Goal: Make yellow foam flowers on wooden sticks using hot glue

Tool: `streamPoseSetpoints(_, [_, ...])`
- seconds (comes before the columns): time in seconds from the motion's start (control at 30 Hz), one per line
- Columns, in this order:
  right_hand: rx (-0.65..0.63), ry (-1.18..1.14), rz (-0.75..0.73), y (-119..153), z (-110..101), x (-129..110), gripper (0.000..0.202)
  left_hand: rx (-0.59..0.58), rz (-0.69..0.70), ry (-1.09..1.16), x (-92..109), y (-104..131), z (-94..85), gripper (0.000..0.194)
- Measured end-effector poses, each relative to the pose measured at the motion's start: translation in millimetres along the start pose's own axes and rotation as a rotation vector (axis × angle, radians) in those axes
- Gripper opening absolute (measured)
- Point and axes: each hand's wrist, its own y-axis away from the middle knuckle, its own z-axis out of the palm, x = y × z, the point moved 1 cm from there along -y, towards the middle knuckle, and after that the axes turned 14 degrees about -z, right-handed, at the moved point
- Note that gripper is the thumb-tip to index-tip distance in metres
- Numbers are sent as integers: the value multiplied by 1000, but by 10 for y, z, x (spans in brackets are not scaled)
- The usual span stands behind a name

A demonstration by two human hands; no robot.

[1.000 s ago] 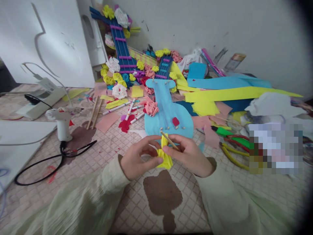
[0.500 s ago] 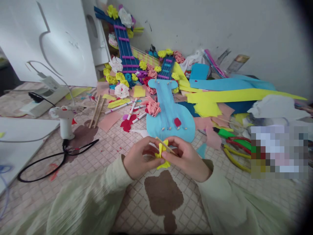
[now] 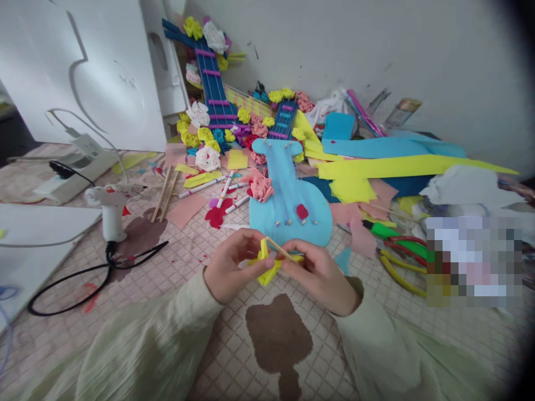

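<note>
Between my two hands is a folded yellow crepe paper strip [image 3: 268, 274]. My left hand [image 3: 234, 266] pinches the paper between thumb and fingers, with one fold standing up beside the fingertips. My right hand [image 3: 318, 274] grips a thin wooden stick [image 3: 279, 248] that slants over the paper, its far end at the upright fold. Some yellow paper also shows by the right fingers. Just beyond my hands lies a light blue guitar-shaped cutout [image 3: 311, 225] with strings, a pink paper flower [image 3: 261, 188] and a red patch.
On the left stand a white glue gun [image 3: 112, 211] with a looped black cord and a power strip [image 3: 77, 167]. Wooden sticks [image 3: 164, 195] and markers lie nearby. Scissors and pliers [image 3: 401, 267] sit at right, below yellow and blue paper strips [image 3: 401, 164]. Decorated guitars [image 3: 217, 83] lean behind.
My hands have moved slightly apart. The yellow paper, bunched before, is now more spread out, with a fold upright at the stick's end. The view has shifted slightly.
</note>
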Motion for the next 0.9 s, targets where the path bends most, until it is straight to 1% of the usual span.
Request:
streamPoseSetpoints(0.13, [-10,53,-7,8,-3,6,18,14,2,77,2,-25,-22,29])
streamPoseSetpoints(0.2, [19,112,-47,3,-45,5,21,23,-17,116,14,-38,-36,27])
streamPoseSetpoints(0.33, [106,326,-195,-19,-237,-30,27,67,18,137,72,-46,-80,28])
streamPoseSetpoints(0.43, [75,463,-192,-14,-403,-31,37,47,65,93,115,-35,-104,31])
streamPoseSetpoints(0.5, [50,635,-188,11,-499,4,39,14,97,74,131,-26,-109,32])
streamPoseSetpoints(0.57, [32,774,-192,52,-577,68,38,-12,127,75,137,-20,-107,33])
streamPoseSetpoints(0.63, [20,841,-201,99,-634,130,31,-26,138,82,135,-18,-101,33])
streamPoseSetpoints(0.7, [81,897,-270,141,-662,139,19,-36,135,80,129,-18,-95,34])
streamPoseSetpoints(0.73, [139,916,-325,157,-659,112,16,-41,133,73,125,-18,-93,35])
streamPoseSetpoints(0.8, [247,892,-434,169,-612,-3,16,-51,135,49,116,-19,-90,36])
streamPoseSetpoints(0.83, [260,831,-472,161,-567,-81,17,-57,141,31,111,-20,-91,37])
streamPoseSetpoints(0.9, [198,691,-498,113,-444,-243,17,-67,162,-14,98,-24,-94,38])
